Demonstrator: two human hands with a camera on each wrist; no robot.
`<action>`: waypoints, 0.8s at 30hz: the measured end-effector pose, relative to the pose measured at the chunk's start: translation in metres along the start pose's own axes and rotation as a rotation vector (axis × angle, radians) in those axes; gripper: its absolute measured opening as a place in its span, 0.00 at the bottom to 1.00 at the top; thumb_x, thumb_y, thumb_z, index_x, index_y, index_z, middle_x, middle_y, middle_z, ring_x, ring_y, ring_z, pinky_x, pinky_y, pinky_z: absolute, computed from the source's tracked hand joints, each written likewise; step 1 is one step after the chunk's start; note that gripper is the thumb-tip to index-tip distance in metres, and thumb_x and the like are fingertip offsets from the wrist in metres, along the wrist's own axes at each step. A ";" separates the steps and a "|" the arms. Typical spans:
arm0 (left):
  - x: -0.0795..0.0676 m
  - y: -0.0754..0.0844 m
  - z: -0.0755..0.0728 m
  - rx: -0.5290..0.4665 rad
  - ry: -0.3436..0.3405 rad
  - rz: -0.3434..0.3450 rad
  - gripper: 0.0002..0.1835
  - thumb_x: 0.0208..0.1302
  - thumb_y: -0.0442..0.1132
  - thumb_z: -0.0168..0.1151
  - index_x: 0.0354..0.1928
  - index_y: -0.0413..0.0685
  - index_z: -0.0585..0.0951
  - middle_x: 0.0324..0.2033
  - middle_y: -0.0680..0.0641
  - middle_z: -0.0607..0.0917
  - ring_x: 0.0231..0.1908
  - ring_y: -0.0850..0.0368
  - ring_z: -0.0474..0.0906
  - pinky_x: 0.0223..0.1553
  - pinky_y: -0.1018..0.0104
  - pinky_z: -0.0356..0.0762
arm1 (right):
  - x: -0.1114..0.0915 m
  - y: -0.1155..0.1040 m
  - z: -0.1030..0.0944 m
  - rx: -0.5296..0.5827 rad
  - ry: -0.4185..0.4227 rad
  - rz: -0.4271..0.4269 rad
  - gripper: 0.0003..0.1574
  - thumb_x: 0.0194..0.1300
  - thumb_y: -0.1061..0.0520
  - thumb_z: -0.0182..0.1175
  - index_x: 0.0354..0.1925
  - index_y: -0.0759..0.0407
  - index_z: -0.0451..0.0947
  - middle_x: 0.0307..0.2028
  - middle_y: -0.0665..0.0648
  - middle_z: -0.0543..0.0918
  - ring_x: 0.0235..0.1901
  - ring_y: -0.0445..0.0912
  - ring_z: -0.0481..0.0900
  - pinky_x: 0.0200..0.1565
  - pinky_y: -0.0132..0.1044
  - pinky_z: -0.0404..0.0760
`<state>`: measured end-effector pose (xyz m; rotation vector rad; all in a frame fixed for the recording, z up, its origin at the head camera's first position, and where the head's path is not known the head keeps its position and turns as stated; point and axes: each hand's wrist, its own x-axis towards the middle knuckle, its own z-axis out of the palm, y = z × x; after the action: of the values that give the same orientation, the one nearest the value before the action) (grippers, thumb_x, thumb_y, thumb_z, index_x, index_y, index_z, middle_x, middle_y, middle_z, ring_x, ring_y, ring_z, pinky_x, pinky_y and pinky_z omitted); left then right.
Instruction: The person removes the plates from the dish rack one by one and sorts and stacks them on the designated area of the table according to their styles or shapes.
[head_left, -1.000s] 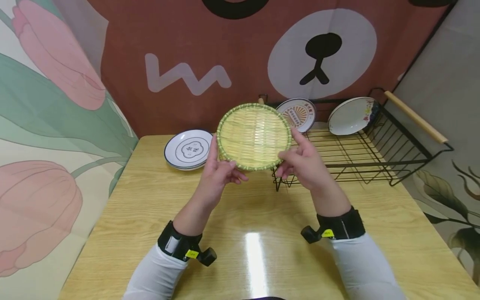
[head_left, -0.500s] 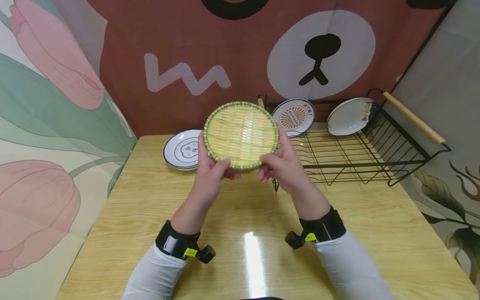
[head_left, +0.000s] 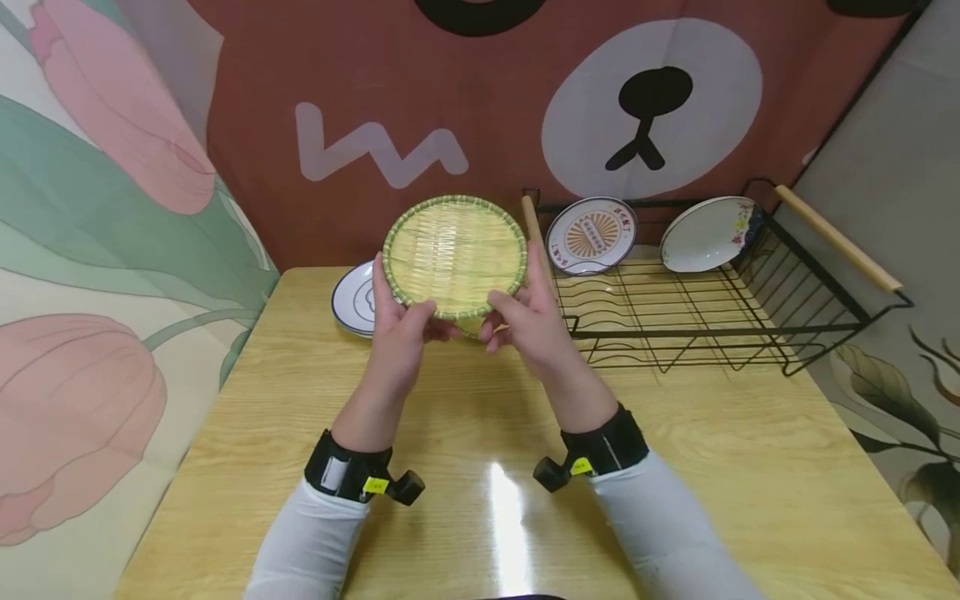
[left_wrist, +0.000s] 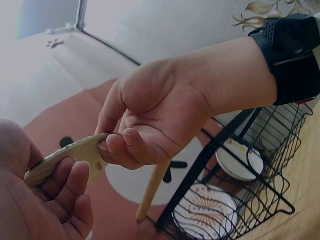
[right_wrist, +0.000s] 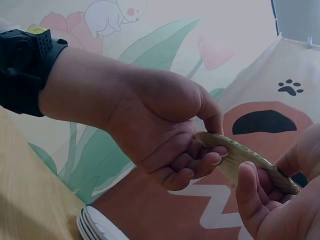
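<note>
Both hands hold up a round woven bamboo tray [head_left: 453, 258] with a green bound rim, tilted so that its flat face shows in the head view. My left hand [head_left: 399, 337] pinches the lower left rim, thumb in front and fingers behind. At the lower right rim my right hand [head_left: 534, 327] does the same. Edge-on in the left wrist view, the tray [left_wrist: 75, 152] sits between the two hands. Partly covered by the left hand and the tray is a white plate [head_left: 352, 300] with a blue rim, on the table.
A black wire dish rack [head_left: 675, 333] with wooden handles stands at the back right of the wooden table [head_left: 465, 500]. In it lean a sunburst-patterned plate [head_left: 592, 236] and a floral white bowl [head_left: 705, 237]. Several stacked plates [right_wrist: 100, 225] show low in the right wrist view.
Both hands have carried the bamboo tray to the left, away from the dish rack and further over the blue-rimmed plate. The sunburst-patterned plate shows more fully now.
</note>
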<state>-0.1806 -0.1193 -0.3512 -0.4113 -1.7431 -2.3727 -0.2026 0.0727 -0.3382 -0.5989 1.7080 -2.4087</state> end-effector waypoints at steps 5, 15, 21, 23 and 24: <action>0.010 -0.012 -0.006 0.005 0.030 -0.067 0.48 0.73 0.30 0.48 0.80 0.73 0.35 0.43 0.44 0.88 0.23 0.54 0.83 0.28 0.66 0.81 | 0.009 0.014 0.001 -0.004 0.070 0.076 0.67 0.71 0.67 0.56 0.81 0.31 0.21 0.24 0.55 0.83 0.18 0.44 0.81 0.18 0.34 0.81; 0.026 -0.053 -0.019 0.052 0.075 -0.258 0.48 0.72 0.32 0.51 0.80 0.73 0.36 0.24 0.50 0.88 0.22 0.57 0.85 0.27 0.66 0.80 | 0.027 0.054 -0.014 -0.011 0.216 0.215 0.70 0.66 0.70 0.56 0.80 0.23 0.25 0.18 0.53 0.79 0.13 0.44 0.77 0.16 0.34 0.77; 0.030 -0.073 -0.025 0.076 0.075 -0.347 0.50 0.74 0.33 0.54 0.81 0.71 0.34 0.24 0.49 0.88 0.22 0.58 0.85 0.25 0.67 0.78 | 0.035 0.077 -0.023 -0.061 0.324 0.266 0.69 0.62 0.69 0.55 0.81 0.26 0.29 0.17 0.52 0.76 0.11 0.42 0.73 0.15 0.32 0.73; 0.032 -0.081 -0.026 0.081 0.081 -0.376 0.51 0.74 0.33 0.55 0.81 0.69 0.31 0.23 0.49 0.88 0.21 0.59 0.84 0.23 0.68 0.78 | 0.036 0.084 -0.027 -0.087 0.346 0.274 0.67 0.62 0.69 0.55 0.82 0.29 0.32 0.17 0.51 0.75 0.11 0.42 0.72 0.14 0.32 0.73; 0.033 -0.084 -0.027 0.084 0.084 -0.391 0.53 0.74 0.33 0.55 0.81 0.68 0.29 0.23 0.49 0.87 0.20 0.59 0.84 0.23 0.68 0.78 | 0.036 0.088 -0.028 -0.095 0.356 0.284 0.66 0.62 0.69 0.54 0.82 0.30 0.32 0.17 0.51 0.75 0.12 0.42 0.72 0.14 0.32 0.73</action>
<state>-0.2398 -0.1183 -0.4247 0.0485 -2.0290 -2.5058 -0.2576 0.0548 -0.4190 0.0734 1.8917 -2.3402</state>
